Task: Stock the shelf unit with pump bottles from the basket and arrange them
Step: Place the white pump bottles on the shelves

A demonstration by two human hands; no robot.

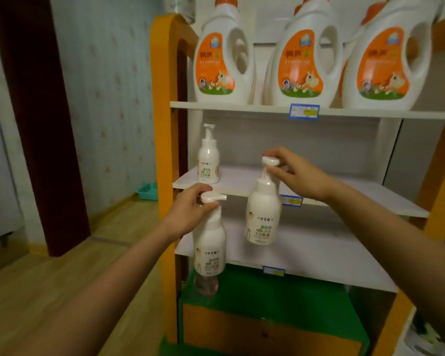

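Note:
My left hand (188, 209) grips the pump head of a white pump bottle (209, 246) that hangs in front of the shelf unit's left edge. My right hand (293, 173) holds a second white pump bottle (263, 217) by its pump head, in the air just before the middle shelf (344, 199). A third pump bottle (208, 160) stands upright at the back left of that middle shelf. Below it lies a lower white shelf (319, 255). The basket is not in view.
Three big white and orange detergent jugs (222, 60) fill the top shelf. The unit has an orange frame (165, 150) and a green base (267, 294). A clear pinkish bottle (206, 285) sits under the left-hand bottle. A teal tray (147, 191) lies on the wooden floor.

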